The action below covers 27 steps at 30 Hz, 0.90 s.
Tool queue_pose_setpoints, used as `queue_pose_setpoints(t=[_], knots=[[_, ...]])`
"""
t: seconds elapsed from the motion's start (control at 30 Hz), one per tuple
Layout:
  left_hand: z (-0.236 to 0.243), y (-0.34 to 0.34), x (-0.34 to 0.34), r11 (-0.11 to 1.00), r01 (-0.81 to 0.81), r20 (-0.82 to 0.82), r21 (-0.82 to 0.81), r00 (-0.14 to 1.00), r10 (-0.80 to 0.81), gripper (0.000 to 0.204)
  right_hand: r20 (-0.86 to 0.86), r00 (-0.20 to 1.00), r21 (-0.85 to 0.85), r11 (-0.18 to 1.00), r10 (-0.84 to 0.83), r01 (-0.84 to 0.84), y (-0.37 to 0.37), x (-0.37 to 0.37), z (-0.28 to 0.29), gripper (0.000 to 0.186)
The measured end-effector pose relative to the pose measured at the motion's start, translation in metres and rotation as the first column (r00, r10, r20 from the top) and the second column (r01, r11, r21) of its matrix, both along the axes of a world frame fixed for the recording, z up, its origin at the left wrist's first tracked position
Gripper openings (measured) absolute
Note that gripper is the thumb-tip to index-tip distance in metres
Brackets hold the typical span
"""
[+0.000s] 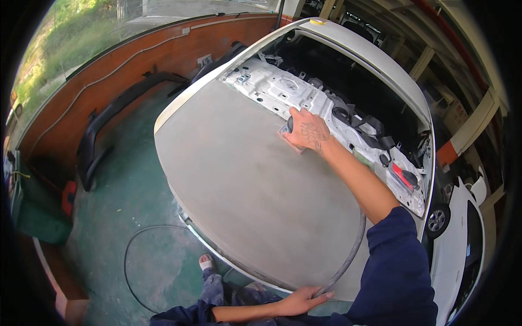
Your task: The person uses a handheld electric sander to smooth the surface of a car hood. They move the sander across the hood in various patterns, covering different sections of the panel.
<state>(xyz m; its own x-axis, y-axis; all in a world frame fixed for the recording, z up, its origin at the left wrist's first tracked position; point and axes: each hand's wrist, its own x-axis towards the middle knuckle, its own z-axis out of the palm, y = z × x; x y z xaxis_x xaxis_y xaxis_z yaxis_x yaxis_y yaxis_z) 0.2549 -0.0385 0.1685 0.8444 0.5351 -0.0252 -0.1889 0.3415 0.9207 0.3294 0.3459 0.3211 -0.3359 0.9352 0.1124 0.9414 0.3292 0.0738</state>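
My right hand [309, 130] reaches across a car's grey, dull trunk lid [234, 157], fingers wrapped round a sanding block [287, 137]. The block lies flat on the lid near its edge by the rear window opening; my palm and fingers hide most of it. At the lid's near edge, my left hand [302, 302] is closed round a grey hose [350, 255]. That hose curves up over the lid and passes out of sight under my right forearm, so its far end is hidden.
Beyond the lid lies a bare white metal shelf [293, 87] with black belts [375, 130] and a red and black tool [405, 176]. A black bumper [109, 117] rests by the orange wall [60, 114]. Another white car [462, 244] stands right. A thin hose [128, 261] loops on the green floor.
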Motion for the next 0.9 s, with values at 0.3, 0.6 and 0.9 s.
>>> queue_pose_setpoints(t=[0.3,0.6,0.9], knots=[[0.023,0.014,-0.017,0.995,-0.087,-0.039,-0.041,0.996,0.085,0.054,0.041,0.999,-0.002,1.0,0.007,-0.007,0.013,-0.032,0.007,0.063],[0.015,-0.007,0.004,0.999,-0.008,0.054,0.053,0.999,0.005,0.055,-0.017,0.975,-0.095,0.971,0.22,-0.221,-0.062,-0.067,-0.007,0.055],[-0.002,-0.014,0.016,0.986,-0.128,0.086,0.11,0.989,0.119,0.041,0.021,0.999,-0.067,0.997,-0.031,0.033,-0.027,-0.028,0.008,0.059]])
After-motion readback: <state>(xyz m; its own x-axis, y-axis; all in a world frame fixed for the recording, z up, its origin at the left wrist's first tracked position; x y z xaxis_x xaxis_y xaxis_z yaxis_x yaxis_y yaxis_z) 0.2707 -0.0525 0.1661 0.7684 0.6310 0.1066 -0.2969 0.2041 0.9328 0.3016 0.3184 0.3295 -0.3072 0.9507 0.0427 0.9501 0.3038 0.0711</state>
